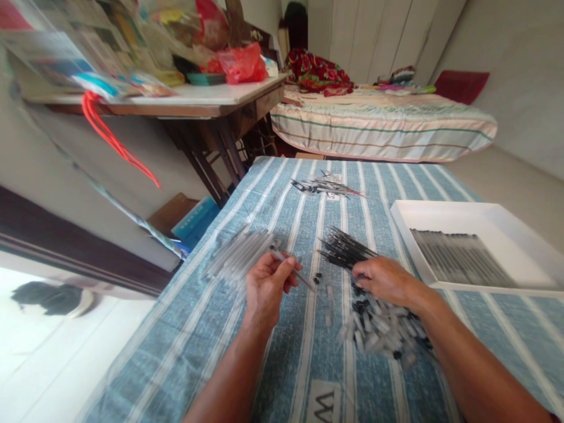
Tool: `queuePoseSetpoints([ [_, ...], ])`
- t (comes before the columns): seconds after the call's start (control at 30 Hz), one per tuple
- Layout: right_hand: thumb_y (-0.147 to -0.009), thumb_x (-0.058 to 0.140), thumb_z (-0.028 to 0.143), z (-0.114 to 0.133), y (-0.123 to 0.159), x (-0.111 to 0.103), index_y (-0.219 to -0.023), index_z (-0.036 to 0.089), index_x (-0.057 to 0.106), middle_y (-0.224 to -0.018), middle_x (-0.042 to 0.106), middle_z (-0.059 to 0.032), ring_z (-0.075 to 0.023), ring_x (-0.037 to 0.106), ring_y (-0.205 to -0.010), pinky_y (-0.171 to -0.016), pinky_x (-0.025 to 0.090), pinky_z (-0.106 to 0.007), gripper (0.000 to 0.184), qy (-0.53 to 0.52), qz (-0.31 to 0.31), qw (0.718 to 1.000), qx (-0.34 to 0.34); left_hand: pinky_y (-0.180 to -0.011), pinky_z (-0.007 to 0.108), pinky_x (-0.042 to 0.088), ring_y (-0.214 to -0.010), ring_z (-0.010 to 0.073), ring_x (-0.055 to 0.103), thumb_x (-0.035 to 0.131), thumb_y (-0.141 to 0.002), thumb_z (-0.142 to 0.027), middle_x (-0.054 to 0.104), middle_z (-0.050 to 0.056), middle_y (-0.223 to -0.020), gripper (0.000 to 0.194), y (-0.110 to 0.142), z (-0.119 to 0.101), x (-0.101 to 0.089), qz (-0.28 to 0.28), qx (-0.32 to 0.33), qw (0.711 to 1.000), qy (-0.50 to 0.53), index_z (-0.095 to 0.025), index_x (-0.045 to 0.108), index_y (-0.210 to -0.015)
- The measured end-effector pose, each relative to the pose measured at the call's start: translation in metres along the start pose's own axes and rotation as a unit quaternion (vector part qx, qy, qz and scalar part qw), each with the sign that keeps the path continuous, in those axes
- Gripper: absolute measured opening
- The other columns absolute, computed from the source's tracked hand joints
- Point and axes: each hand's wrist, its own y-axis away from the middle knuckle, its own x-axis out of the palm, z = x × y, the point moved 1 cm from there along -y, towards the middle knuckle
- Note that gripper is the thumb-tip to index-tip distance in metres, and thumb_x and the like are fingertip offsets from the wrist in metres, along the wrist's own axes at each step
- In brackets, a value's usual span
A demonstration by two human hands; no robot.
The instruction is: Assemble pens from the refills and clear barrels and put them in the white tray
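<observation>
Pen (pixel 305 280) up in the left hand (pixel 271 275), right hand (pixel 381 281) down at three o'clock!
Taking the pen as the dial's centre, here it is above the striped cloth (pixel 286 358), tilted, left thumb and fingers pinching it; the right fingers are bunched by the near end of the dark refills (pixel 348 248), two o'clock, and whether they grip anything, I can't tell. Tiny black bits (pixel 318 277) sit just beside the pen's tip; clear barrels (pixel 242 254) lie between nine and ten, heaped caps (pixel 383 332) at four. Further out, the white tray (pixel 462 214) at three with pens in a row (pixel 462 258), a thin scattered bundle (pixel 324 187) near one, then the bed (pixel 383 120) beyond.
</observation>
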Motion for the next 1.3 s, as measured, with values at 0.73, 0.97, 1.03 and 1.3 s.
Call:
queuePoseSetpoints([
  [0.73,-0.076,0.055,0.023,0.002,0.0007,-0.0002,-0.075,0.022,0.066,-0.065,0.064,-0.0009,-0.0158,0.057,-0.063,-0.057,0.03,-0.023,0.011,-0.004,0.0,1.0,-0.005,-0.034,0.017,0.031,-0.038,0.006,0.047,0.069,-0.066,-0.025,0.065,0.0,-0.06,0.017,0.0001,-0.0012,0.0003,-0.012,-0.003,1.0,0.008,-0.015,0.056,-0.069],
  [0.97,-0.076,0.054,0.023,-0.0014,0.0008,-0.0007,-0.077,0.022,0.066,-0.067,0.065,-0.0012,-0.0162,0.057,-0.065,-0.058,0.031,-0.023,0.012,-0.009,0.005,1.0,-0.009,-0.035,0.017,0.032,-0.038,0.0059,0.047,0.068,-0.069,-0.026,0.064,0.0,-0.057,0.015,0.0009,-0.0011,-0.0003,-0.006,0.006,1.0,0.004,-0.014,0.058,-0.066],
  [1.03,-0.075,0.054,0.023,-0.0032,0.0012,-0.0007,-0.078,0.022,0.066,-0.068,0.065,-0.0013,-0.0162,0.058,-0.065,-0.058,0.03,-0.023,0.012,-0.01,0.005,1.0,-0.011,-0.035,0.017,0.032,-0.039,0.006,0.047,0.068,-0.069,-0.026,0.065,0.0,-0.058,0.015,0.0009,-0.0006,-0.001,-0.005,0.009,1.0,0.005,-0.014,0.058,-0.066],
  [1.3,-0.075,0.055,0.023,-0.0032,0.0015,-0.0002,-0.076,0.021,0.066,-0.067,0.064,-0.001,-0.0159,0.057,-0.065,-0.057,0.029,-0.023,0.011,-0.002,0.005,1.0,-0.01,-0.036,0.016,0.032,-0.039,0.0059,0.047,0.068,-0.068,-0.026,0.064,0.0,-0.057,0.016,0.0004,-0.0002,-0.0012,-0.006,0.011,1.0,0.004,-0.014,0.058,-0.066],
])
